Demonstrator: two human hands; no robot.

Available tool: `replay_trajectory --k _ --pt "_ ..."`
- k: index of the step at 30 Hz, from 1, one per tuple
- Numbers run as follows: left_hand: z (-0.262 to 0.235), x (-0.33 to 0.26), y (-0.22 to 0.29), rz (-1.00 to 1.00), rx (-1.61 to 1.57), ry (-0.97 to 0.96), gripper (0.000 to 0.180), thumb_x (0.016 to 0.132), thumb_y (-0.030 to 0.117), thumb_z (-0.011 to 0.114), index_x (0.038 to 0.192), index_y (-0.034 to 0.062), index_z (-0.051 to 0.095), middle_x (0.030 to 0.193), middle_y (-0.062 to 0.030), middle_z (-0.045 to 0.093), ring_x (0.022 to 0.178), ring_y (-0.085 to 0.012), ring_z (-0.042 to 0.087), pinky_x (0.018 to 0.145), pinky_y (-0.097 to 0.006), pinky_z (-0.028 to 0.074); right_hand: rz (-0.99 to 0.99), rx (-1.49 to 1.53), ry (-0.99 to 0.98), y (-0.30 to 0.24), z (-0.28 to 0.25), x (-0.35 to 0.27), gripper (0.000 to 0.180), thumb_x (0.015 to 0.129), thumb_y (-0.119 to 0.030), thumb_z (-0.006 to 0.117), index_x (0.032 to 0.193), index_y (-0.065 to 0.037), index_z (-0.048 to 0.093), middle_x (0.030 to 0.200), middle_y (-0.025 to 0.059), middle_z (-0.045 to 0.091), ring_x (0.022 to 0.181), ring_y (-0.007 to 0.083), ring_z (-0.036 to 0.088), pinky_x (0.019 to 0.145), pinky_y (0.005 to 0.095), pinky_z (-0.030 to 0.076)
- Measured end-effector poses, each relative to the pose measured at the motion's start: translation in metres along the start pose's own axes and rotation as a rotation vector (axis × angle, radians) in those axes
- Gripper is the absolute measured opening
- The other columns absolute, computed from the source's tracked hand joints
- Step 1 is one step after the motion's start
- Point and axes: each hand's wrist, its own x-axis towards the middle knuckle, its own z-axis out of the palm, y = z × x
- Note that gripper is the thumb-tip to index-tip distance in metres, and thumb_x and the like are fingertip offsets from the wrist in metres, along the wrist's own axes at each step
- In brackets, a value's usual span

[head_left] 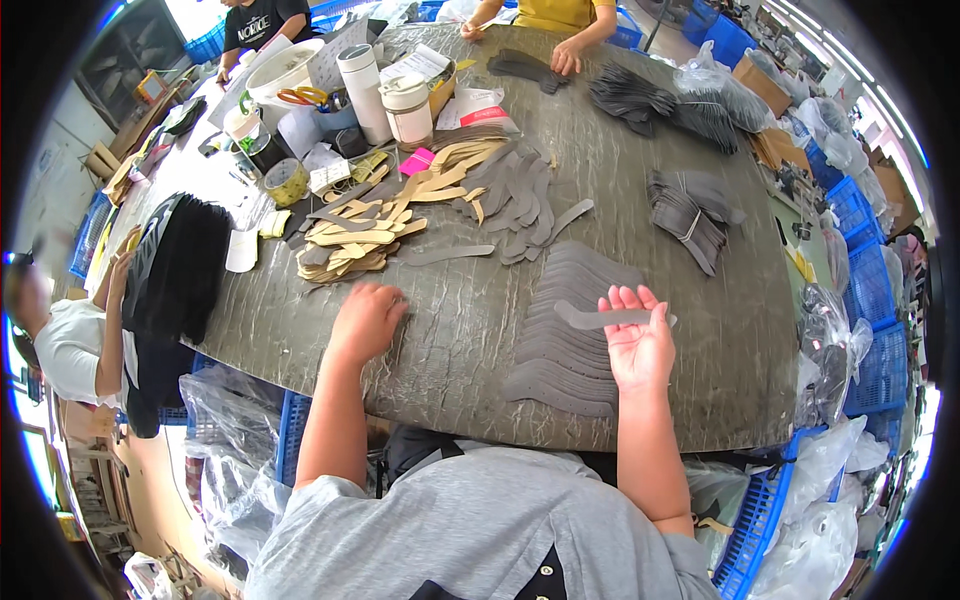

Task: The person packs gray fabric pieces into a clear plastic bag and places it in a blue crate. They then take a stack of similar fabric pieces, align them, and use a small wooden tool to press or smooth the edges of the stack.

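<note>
A slim, curved grey strip [612,319] crosswise in the right hand [640,345], near an overlapping column of similar strips [562,345].

You have before you a dark, streaked worktable [450,335], a pale wall [58,175] at far left, tan floor [155,485] below it, and strip lighting [842,58] (bright white) at upper right.

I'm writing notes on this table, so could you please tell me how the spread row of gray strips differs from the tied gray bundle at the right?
The row is fanned out in overlapping steps; the bundle is gathered tightly, with a pale band around it. The row lies close by the right hand; the bundle lies farther from that hand. Both comprise gray strips.
</note>
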Motion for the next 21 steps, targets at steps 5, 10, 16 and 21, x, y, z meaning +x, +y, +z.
replay_trajectory --k 5,10,16,21 --pt "-0.014 -0.001 0.018 0.137 -0.121 0.177 0.04 0.071 0.011 0.075 0.11 0.0068 0.065 0.12 -0.0112 0.059 0.116 -0.0321 0.049 0.099 -0.048 0.037 0.157 0.055 0.134 0.017 0.017 -0.019 0.041 0.104 -0.036 0.034 0.115 0.0 0.05 0.113 0.0218 0.059 0.113 0.0357 0.056 0.102 0.0508 0.045" --pt "-0.001 -0.011 0.093 0.564 -0.715 0.05 0.045 0.074 0.006 0.077 0.117 0.009 0.065 0.118 -0.0115 0.062 0.098 -0.0245 0.061 0.082 -0.034 0.052 0.321 0.079 0.079 0.037 0.025 -0.033 0.04 0.103 -0.037 0.036 0.116 -0.001 0.05 0.118 0.0227 0.057 0.116 0.0363 0.055 0.104 0.0519 0.043" --pt "0.044 -0.013 0.092 -0.063 -1.247 -0.291 0.014 0.086 0.001 0.068 0.1 0.0005 0.069 0.085 -0.0015 0.068 0.075 -0.0074 0.061 0.07 -0.022 0.049 0.202 -0.152 -0.082 0.033 0.018 -0.044 0.043 0.102 -0.04 0.041 0.124 -0.004 0.049 0.122 0.0222 0.058 0.118 0.0356 0.055 0.102 0.0465 0.043" --pt "0.047 -0.016 0.079 -0.128 -1.192 -0.236 0.012 0.087 0.004 0.067 0.098 -0.0003 0.069 0.086 -0.0027 0.068 0.076 -0.0091 0.061 0.07 -0.025 0.05 0.195 -0.245 -0.082 0.029 0.008 -0.052 0.045 0.101 -0.042 0.044 0.127 -0.005 0.051 0.12 0.0201 0.06 0.105 0.0263 0.059 0.09 0.0374 0.046"
